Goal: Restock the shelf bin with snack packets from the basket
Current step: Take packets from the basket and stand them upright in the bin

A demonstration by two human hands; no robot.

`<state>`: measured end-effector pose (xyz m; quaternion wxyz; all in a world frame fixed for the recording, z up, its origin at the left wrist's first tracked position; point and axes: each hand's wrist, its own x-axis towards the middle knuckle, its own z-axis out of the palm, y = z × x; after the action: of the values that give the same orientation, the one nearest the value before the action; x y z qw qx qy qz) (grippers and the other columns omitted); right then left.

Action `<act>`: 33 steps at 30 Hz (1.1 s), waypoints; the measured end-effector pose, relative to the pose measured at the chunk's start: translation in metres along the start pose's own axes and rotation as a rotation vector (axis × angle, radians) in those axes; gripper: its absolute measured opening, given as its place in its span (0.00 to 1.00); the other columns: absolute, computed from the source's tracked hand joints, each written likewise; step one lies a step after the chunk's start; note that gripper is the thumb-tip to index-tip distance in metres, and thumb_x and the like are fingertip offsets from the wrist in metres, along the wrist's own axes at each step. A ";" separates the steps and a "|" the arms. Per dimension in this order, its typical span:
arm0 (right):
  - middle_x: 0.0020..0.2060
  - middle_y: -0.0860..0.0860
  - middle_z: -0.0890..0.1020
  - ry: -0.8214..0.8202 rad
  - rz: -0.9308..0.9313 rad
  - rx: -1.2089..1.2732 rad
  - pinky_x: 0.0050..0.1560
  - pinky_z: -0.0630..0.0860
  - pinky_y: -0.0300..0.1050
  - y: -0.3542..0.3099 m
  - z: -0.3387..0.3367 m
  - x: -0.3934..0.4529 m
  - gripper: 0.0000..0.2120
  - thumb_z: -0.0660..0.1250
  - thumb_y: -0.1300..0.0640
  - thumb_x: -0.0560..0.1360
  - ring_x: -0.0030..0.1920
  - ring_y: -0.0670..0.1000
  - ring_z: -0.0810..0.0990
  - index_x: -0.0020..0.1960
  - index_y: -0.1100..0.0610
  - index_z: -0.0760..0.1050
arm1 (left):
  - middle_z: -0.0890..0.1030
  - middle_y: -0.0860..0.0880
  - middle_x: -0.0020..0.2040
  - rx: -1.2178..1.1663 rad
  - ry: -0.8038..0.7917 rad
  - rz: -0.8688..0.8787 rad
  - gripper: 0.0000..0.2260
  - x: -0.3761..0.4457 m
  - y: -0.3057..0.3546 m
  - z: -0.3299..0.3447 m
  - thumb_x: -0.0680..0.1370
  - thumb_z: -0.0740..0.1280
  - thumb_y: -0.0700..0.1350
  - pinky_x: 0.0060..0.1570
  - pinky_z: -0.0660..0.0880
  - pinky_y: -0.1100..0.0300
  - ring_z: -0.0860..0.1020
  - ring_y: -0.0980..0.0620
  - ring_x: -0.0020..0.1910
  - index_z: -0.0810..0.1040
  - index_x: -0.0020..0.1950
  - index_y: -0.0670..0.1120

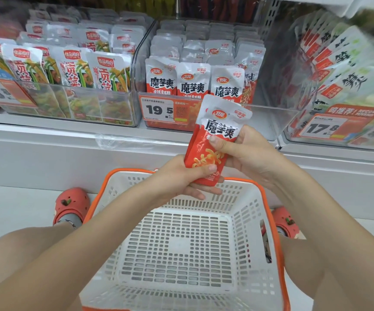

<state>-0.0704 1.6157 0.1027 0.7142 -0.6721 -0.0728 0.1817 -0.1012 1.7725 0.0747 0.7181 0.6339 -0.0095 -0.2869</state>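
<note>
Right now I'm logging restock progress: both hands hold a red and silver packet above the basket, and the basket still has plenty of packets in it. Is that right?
Not quite. The left hand and right hand do hold the red and silver packet above the basket, but the head view shows no packets on the basket's visible floor.
</note>
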 end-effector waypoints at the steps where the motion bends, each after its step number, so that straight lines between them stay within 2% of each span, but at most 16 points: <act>1: 0.45 0.51 0.84 0.038 -0.045 -0.016 0.47 0.81 0.46 -0.004 -0.005 -0.002 0.16 0.69 0.60 0.70 0.45 0.48 0.83 0.57 0.58 0.74 | 0.85 0.46 0.48 0.082 0.037 0.027 0.07 0.003 0.001 -0.003 0.78 0.67 0.44 0.32 0.79 0.62 0.84 0.48 0.46 0.76 0.55 0.47; 3: 0.48 0.52 0.83 0.164 -0.189 -0.046 0.50 0.81 0.50 -0.018 -0.018 -0.004 0.20 0.69 0.60 0.70 0.49 0.50 0.82 0.61 0.59 0.72 | 0.83 0.48 0.51 0.307 0.178 0.136 0.08 0.009 0.003 -0.012 0.76 0.69 0.45 0.39 0.80 0.57 0.82 0.52 0.49 0.75 0.54 0.50; 6: 0.54 0.56 0.81 0.361 -0.409 -0.015 0.52 0.79 0.52 -0.049 -0.045 -0.003 0.23 0.71 0.59 0.70 0.54 0.53 0.81 0.62 0.61 0.68 | 0.80 0.58 0.52 0.641 0.432 0.385 0.11 0.014 0.013 -0.034 0.74 0.71 0.45 0.45 0.76 0.61 0.78 0.60 0.52 0.76 0.54 0.52; 8: 0.53 0.55 0.80 0.487 -0.492 -0.064 0.50 0.79 0.47 -0.070 -0.067 0.005 0.18 0.70 0.63 0.73 0.52 0.50 0.82 0.59 0.58 0.67 | 0.78 0.60 0.52 0.787 0.502 0.485 0.13 0.017 0.022 -0.048 0.74 0.71 0.44 0.51 0.72 0.62 0.76 0.61 0.54 0.76 0.57 0.51; 10: 0.55 0.52 0.80 0.566 -0.501 -0.219 0.49 0.78 0.39 -0.084 -0.082 0.020 0.17 0.69 0.63 0.74 0.52 0.45 0.81 0.59 0.55 0.67 | 0.78 0.58 0.56 0.887 0.527 0.499 0.15 0.023 0.027 -0.057 0.74 0.71 0.44 0.54 0.70 0.62 0.75 0.59 0.56 0.75 0.59 0.50; 12: 0.55 0.49 0.80 0.603 -0.398 -0.384 0.46 0.78 0.36 -0.085 -0.094 0.044 0.20 0.70 0.62 0.74 0.52 0.43 0.81 0.62 0.53 0.68 | 0.76 0.55 0.58 0.932 0.538 0.480 0.16 0.030 0.027 -0.062 0.74 0.71 0.44 0.56 0.69 0.61 0.73 0.58 0.57 0.74 0.61 0.49; 13: 0.55 0.49 0.80 0.602 -0.314 -0.418 0.45 0.80 0.38 -0.082 -0.099 0.058 0.21 0.70 0.62 0.74 0.51 0.44 0.81 0.64 0.53 0.68 | 0.75 0.54 0.58 0.944 0.536 0.473 0.17 0.034 0.026 -0.063 0.74 0.71 0.44 0.55 0.68 0.61 0.72 0.58 0.57 0.74 0.61 0.49; 16: 0.52 0.50 0.82 0.512 -0.050 -0.342 0.48 0.81 0.56 -0.066 -0.111 0.096 0.20 0.69 0.63 0.75 0.48 0.49 0.82 0.65 0.55 0.69 | 0.74 0.52 0.58 1.031 0.510 0.475 0.17 0.044 0.024 -0.067 0.74 0.71 0.44 0.54 0.66 0.62 0.72 0.56 0.58 0.74 0.61 0.48; 18: 0.49 0.49 0.81 0.449 0.055 -0.317 0.50 0.79 0.61 -0.058 -0.114 0.114 0.19 0.69 0.63 0.75 0.47 0.49 0.81 0.64 0.54 0.70 | 0.73 0.53 0.57 1.079 0.505 0.483 0.17 0.049 0.025 -0.069 0.74 0.71 0.45 0.56 0.65 0.63 0.71 0.56 0.58 0.74 0.61 0.48; 20: 0.51 0.51 0.82 0.423 0.088 -0.327 0.52 0.78 0.64 -0.050 -0.116 0.130 0.20 0.70 0.62 0.74 0.50 0.52 0.81 0.64 0.53 0.70 | 0.72 0.55 0.55 1.098 0.511 0.499 0.16 0.052 0.024 -0.071 0.74 0.71 0.44 0.58 0.65 0.64 0.71 0.57 0.56 0.74 0.60 0.49; 23: 0.60 0.52 0.79 0.446 0.089 -0.502 0.57 0.77 0.60 -0.043 -0.119 0.144 0.31 0.75 0.56 0.70 0.58 0.55 0.79 0.69 0.54 0.66 | 0.72 0.56 0.50 1.032 0.546 0.542 0.12 0.054 0.025 -0.069 0.74 0.69 0.40 0.53 0.65 0.72 0.73 0.59 0.49 0.75 0.56 0.49; 27: 0.69 0.56 0.70 0.495 0.166 -0.864 0.60 0.73 0.50 -0.036 -0.126 0.154 0.49 0.73 0.44 0.71 0.68 0.58 0.70 0.76 0.64 0.45 | 0.73 0.58 0.47 0.961 0.569 0.580 0.10 0.054 0.025 -0.067 0.75 0.67 0.37 0.49 0.66 0.79 0.74 0.63 0.47 0.74 0.52 0.49; 28: 0.70 0.56 0.70 0.488 0.182 -0.936 0.60 0.71 0.48 -0.034 -0.127 0.154 0.49 0.70 0.42 0.72 0.68 0.58 0.70 0.76 0.64 0.45 | 0.73 0.57 0.48 0.970 0.566 0.581 0.10 0.054 0.025 -0.067 0.75 0.67 0.37 0.49 0.66 0.78 0.75 0.62 0.46 0.74 0.52 0.48; 30: 0.69 0.55 0.72 0.424 0.147 -1.080 0.60 0.69 0.45 -0.032 -0.128 0.155 0.37 0.66 0.39 0.74 0.67 0.58 0.72 0.76 0.57 0.59 | 0.73 0.54 0.50 0.996 0.566 0.577 0.09 0.054 0.023 -0.066 0.75 0.67 0.38 0.49 0.67 0.73 0.75 0.58 0.47 0.74 0.54 0.47; 31: 0.67 0.54 0.74 0.407 0.112 -1.116 0.58 0.69 0.43 -0.032 -0.128 0.156 0.31 0.65 0.40 0.75 0.66 0.58 0.73 0.73 0.53 0.66 | 0.73 0.53 0.51 1.010 0.570 0.575 0.10 0.055 0.022 -0.066 0.75 0.68 0.38 0.50 0.68 0.68 0.75 0.55 0.48 0.73 0.55 0.47; 33: 0.64 0.54 0.77 0.422 0.076 -1.086 0.54 0.69 0.42 -0.033 -0.128 0.156 0.25 0.67 0.43 0.75 0.63 0.58 0.76 0.68 0.53 0.72 | 0.73 0.53 0.51 1.031 0.577 0.585 0.10 0.057 0.019 -0.067 0.75 0.68 0.39 0.52 0.71 0.58 0.74 0.52 0.50 0.72 0.55 0.47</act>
<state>0.1230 1.5511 0.1021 0.2594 -0.9657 0.0125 0.0057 -0.0206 1.8096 0.0590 0.3445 0.9194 -0.1249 0.1427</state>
